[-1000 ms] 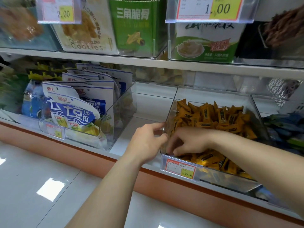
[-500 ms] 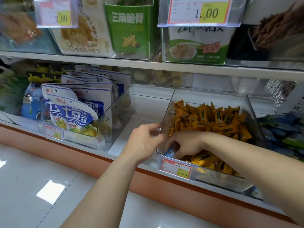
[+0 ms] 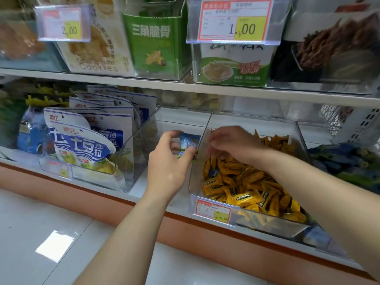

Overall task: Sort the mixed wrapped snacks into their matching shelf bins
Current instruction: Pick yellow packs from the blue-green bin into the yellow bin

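Note:
A clear bin (image 3: pixel 200 155) on the lower shelf holds several orange-yellow wrapped snacks (image 3: pixel 246 182). My left hand (image 3: pixel 167 167) pinches a small blue wrapped snack (image 3: pixel 188 144) just outside the bin's left wall. Over the back of the bin hovers my right hand (image 3: pixel 232 144), fingers loosely curled above the orange snacks and nothing visible in them. To the right, another bin holds blue and green wrapped snacks (image 3: pixel 345 161).
A clear bin (image 3: pixel 141 147) of blue-and-white pouches stands at the left, with bare white shelf (image 3: pixel 178 118) between it and the orange bin. The upper shelf (image 3: pixel 185 87) carries boxed snacks and price tags. An orange plinth and white floor tiles lie below.
My right hand pulled a blue snack out of the orange bin's front corner and rose toward the back. The blue snack is now in my left hand, which has lifted.

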Action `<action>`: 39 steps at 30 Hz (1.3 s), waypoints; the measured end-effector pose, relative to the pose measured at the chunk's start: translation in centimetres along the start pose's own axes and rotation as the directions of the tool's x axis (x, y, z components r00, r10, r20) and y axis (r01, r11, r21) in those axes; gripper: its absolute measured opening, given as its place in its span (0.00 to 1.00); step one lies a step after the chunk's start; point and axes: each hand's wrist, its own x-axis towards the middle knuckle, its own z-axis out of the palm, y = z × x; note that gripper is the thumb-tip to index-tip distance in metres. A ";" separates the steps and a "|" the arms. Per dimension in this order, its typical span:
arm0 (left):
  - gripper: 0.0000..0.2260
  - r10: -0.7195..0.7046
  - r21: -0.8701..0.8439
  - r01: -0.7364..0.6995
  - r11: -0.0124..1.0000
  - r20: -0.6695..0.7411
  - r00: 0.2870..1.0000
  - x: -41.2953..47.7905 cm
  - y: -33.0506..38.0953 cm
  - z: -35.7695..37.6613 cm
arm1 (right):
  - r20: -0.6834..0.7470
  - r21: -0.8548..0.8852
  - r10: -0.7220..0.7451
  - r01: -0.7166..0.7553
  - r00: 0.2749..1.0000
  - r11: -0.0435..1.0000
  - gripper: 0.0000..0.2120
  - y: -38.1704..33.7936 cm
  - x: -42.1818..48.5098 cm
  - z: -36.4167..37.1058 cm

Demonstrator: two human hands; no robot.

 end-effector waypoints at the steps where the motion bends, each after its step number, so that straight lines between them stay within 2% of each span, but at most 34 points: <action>1: 0.19 -0.029 0.009 0.029 1.000 0.007 1.000 0.0 -0.2 -0.1 | 0.072 -0.236 -0.021 0.038 0.997 0.971 0.05 0.8 0.4 0.4; 3: 0.19 -0.057 0.022 0.056 0.998 0.027 0.998 -0.1 -0.6 -0.2 | 0.242 -0.631 0.061 0.110 0.968 0.768 0.07 2.5 1.1 1.4; 4: 0.19 -0.060 0.017 0.059 0.998 0.036 0.998 -0.1 -0.6 -0.2 | 0.259 -0.723 0.112 0.115 0.959 0.681 0.07 3.3 1.4 1.6; 5: 0.19 -0.061 0.010 0.060 0.998 0.043 0.997 -0.2 -0.8 -0.2 | 0.241 -0.754 0.132 0.100 0.962 0.649 0.07 3.7 1.5 1.5; 9: 0.19 -0.080 -0.023 0.082 0.996 0.058 0.995 -0.1 -1.1 -0.4 | 0.228 -0.730 0.113 0.093 0.967 0.677 0.13 4.4 1.9 1.3; 12: 0.18 -0.107 -0.083 0.112 0.990 0.057 0.993 -0.1 -1.1 -0.6 | 0.327 -0.792 0.199 0.153 0.924 0.591 0.15 4.1 2.2 2.1; 14: 0.18 -0.108 -0.105 0.113 0.988 0.052 0.993 -0.1 -1.1 -0.7 | 0.318 -0.822 0.228 0.147 0.920 0.550 0.15 3.9 2.3 2.5; 16: 0.18 -0.106 -0.121 0.112 0.986 0.053 0.993 -0.2 -1.1 -0.7 | 0.292 -0.834 0.248 0.119 0.924 0.539 0.15 3.7 2.4 2.8; 19: 0.18 -0.107 -0.142 0.115 0.983 0.059 0.993 -0.2 -1.1 -0.8 | 0.331 -0.827 0.311 0.115 0.891 0.551 0.18 3.6 2.3 2.9; 22: 0.17 -0.101 -0.158 0.109 0.981 0.056 0.993 -0.4 -0.9 -1.0 | 0.389 -0.842 0.325 0.190 0.862 0.505 0.23 3.4 2.1 2.5; 27: 0.16 -0.102 -0.167 0.112 0.980 0.066 0.993 -0.7 -0.4 -1.0 | 0.412 -0.868 0.273 0.284 0.869 0.408 0.14 3.5 1.4 2.4; 29: 0.16 -0.108 -0.177 0.118 0.977 0.063 0.992 -0.8 -0.2 -1.1 | 0.402 -0.856 0.245 0.268 0.882 0.441 0.09 3.5 1.3 2.4; 31: 0.16 -0.106 -0.183 0.114 0.977 0.058 0.993 -0.9 0.0 -1.1 | 0.353 -0.794 0.177 0.195 0.919 0.576 0.06 3.4 0.9 1.9; 34: 0.16 -0.092 -0.220 0.106 0.970 0.075 0.993 -1.1 0.7 -1.1 | 0.166 -0.600 0.041 0.068 0.985 0.797 0.07 2.6 -0.3 0.6; 36: 0.15 -0.077 -0.278 0.104 0.955 0.103 0.992 -1.2 1.4 -1.1 | 0.002 -0.458 0.008 -0.006 1.000 0.889 0.07 1.7 -1.7 -0.2; 37: 0.15 -0.067 -0.307 0.101 0.946 0.118 0.991 -1.4 1.9 -1.0 | -0.080 -0.353 0.010 -0.038 0.997 0.935 0.07 1.3 -2.5 -0.6; 39: 0.15 -0.047 -0.334 0.102 0.937 0.169 0.984 -2.0 2.9 -0.4 | -0.202 0.037 0.089 -0.083 0.975 0.996 0.06 0.4 -4.8 -1.1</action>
